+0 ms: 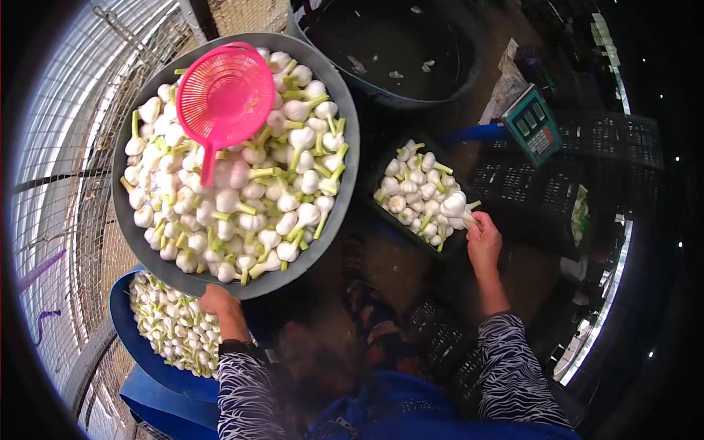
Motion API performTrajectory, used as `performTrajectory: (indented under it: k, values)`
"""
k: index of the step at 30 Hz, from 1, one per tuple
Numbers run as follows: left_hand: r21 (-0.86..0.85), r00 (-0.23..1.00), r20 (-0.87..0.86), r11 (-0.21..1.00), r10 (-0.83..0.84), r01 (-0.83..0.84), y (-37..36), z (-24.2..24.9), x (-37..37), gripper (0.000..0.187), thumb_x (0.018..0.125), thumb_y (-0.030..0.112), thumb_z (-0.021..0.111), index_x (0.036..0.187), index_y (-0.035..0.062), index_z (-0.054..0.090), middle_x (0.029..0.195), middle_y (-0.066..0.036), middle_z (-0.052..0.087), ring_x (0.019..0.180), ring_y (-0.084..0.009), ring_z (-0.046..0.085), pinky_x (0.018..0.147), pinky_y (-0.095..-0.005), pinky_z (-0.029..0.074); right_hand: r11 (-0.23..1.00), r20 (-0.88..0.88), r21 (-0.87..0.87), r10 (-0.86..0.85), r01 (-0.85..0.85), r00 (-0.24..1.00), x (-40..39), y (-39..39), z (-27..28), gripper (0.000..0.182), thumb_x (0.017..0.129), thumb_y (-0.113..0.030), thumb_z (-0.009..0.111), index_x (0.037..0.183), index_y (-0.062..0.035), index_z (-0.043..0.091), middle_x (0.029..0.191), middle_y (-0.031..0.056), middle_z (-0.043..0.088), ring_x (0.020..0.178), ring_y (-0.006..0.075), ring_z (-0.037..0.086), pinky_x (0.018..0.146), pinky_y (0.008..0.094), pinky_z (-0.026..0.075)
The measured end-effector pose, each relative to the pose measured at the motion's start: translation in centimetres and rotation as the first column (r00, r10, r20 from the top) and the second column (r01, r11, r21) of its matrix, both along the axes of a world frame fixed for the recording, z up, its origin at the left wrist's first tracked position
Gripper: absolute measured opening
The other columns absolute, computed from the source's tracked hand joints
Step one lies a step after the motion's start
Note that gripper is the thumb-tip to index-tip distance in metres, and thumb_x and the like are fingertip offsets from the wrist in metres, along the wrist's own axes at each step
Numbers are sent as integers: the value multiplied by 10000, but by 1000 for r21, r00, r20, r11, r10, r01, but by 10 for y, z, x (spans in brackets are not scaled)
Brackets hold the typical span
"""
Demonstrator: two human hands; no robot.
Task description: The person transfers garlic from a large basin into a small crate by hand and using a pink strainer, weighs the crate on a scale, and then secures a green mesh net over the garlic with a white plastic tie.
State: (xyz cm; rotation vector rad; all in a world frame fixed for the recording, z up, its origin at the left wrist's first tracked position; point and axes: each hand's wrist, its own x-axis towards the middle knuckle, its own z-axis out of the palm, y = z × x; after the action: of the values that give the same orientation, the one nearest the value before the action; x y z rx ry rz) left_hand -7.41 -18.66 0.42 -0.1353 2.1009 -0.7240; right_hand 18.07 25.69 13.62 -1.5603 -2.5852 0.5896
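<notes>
My left hand [218,302] grips the near rim of a big grey basin [345,103] heaped with white garlic bulbs [242,198] that have green stems. A pink plastic strainer [224,95] lies on top of the garlic at the far side. My right hand [482,238] is closed around the stem of a large garlic bulb [453,205] and holds it at the near edge of a dark crate [381,213] filled with more garlic [418,187].
A blue tub [121,323] with garlic sits at lower left under the basin. A large dark tub [396,44] with liquid stands at the top. A green digital scale [532,125] is at right on black crates [528,183]. Wire mesh fencing [66,183] runs along the left.
</notes>
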Motion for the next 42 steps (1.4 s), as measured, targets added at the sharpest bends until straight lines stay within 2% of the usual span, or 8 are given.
performTrajectory:
  k: [3,8,15,19,20,24,30,42]
  values:
    - [-47,999,11,998,-48,49,1,-7,6,153,799,186,608,935,159,673,913,33,667,844,-138,651,603,-247,494,998,323,57,-16,-3,946,31,18,-30,242,764,-139,589,1005,-127,583,782,146,636,753,331,616,663,416,478]
    - [-72,996,-81,997,-41,35,-17,-24,6,158,819,144,570,942,141,670,896,2,673,829,-155,659,579,-250,501,989,160,11,-145,146,976,74,37,-111,198,789,-133,589,986,-122,606,622,67,591,564,185,582,561,327,458]
    - [-41,982,-154,994,-106,101,-51,-50,12,155,822,107,540,908,120,668,877,-21,671,786,-177,661,562,-271,497,972,-50,-104,-215,209,975,64,19,-112,132,785,-170,601,900,-108,618,749,151,630,693,322,615,639,377,483]
    - [-53,976,-149,987,-160,154,-70,-55,16,146,820,108,544,897,114,669,871,-23,670,780,-180,660,559,-277,495,708,-128,-632,-497,315,859,52,11,-145,180,775,-184,600,922,-81,616,760,157,623,690,333,598,626,371,472]
    - [-56,973,-147,984,-177,170,-75,-58,16,144,820,109,545,894,113,669,869,-24,669,779,-181,659,558,-278,495,965,-99,-229,-153,127,983,75,9,-183,165,799,-104,560,945,-90,635,641,41,564,569,135,560,544,288,449]
    - [-75,962,-138,971,-234,225,-89,-69,13,136,818,110,549,882,106,669,863,-26,668,773,-185,658,555,-284,492,937,68,50,-349,346,935,101,-4,-186,191,765,-165,594,943,-110,635,747,125,629,708,263,613,674,353,480]
    - [-86,956,-127,963,-266,256,-104,-84,10,125,815,113,555,864,97,669,854,-30,667,765,-191,657,551,-292,489,891,157,-429,-90,150,983,124,-99,-133,190,765,-179,580,930,-100,633,866,136,639,826,294,614,721,378,479]
    - [-114,963,-127,968,-237,224,-115,-129,13,110,824,148,583,865,132,684,831,10,671,761,-144,660,545,-258,486,816,7,-573,100,-78,995,73,-142,-112,199,786,-158,588,969,-87,624,835,128,647,779,282,624,708,362,486]
